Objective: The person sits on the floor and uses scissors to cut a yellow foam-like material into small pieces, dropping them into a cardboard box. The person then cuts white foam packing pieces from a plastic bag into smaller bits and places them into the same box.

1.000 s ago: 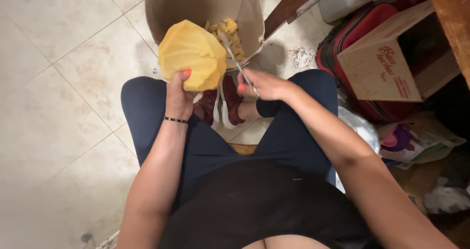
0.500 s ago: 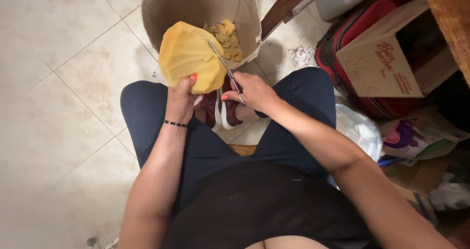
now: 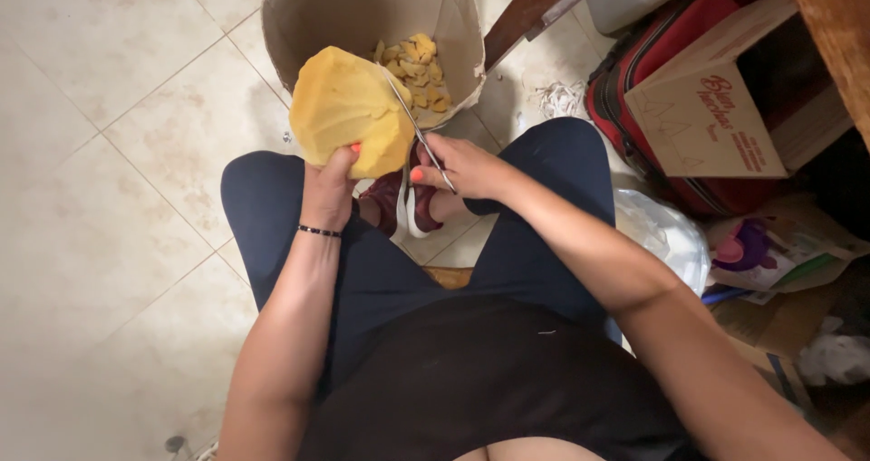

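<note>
I see left hand (image 3: 328,189) clamped around lower end of large yellow block (image 3: 349,112), fingers wrapped, block raised above knees. Right of that grip, right hand (image 3: 458,166) closed on knife (image 3: 412,126), blade laid against block's right face. Progress judgement: some cut yellow pieces (image 3: 419,69) already in paper bag (image 3: 362,8) beyond block; bulk of block uncut. Further right of grips: cardboard box (image 3: 702,107), red bag (image 3: 652,62), white plastic bag (image 3: 666,234). Nothing between blade and block.
</note>
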